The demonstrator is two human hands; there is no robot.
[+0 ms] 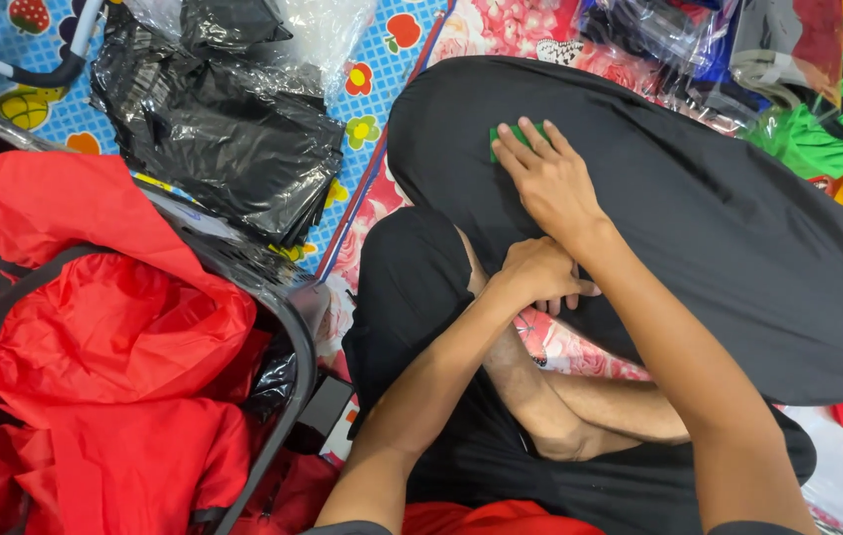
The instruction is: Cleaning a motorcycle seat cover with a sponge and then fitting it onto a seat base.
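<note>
Seen from the head camera, we sit cross-legged on a floral mat [540, 342] with a large black garment [738, 228] spread over the right knee and lap. Our right hand [550, 183] lies flat on the fabric, fingers extended and slightly spread, gripping nothing; its fingertips rest over a small green tag [494, 139], only an edge of which shows. Our left hand [537, 277] is curled closed at the near edge of the same garment, just below the right wrist; it appears to pinch a fold of the cloth, though the fingers hide the contact.

The step in hand, as we judge it, is smoothing and aligning the garment about the tag while the near edge is held taut. The next move would call for keeping the flat hand as an anchor and drawing the pinched edge evenly, so that the cloth does not bunch under the palm.

To our left lie a heap of red garments [95, 327] with dark straps and a stack of black items in clear plastic bags [223, 129]. Green and yellow cloth [838, 129] sits at the upper right.
</note>
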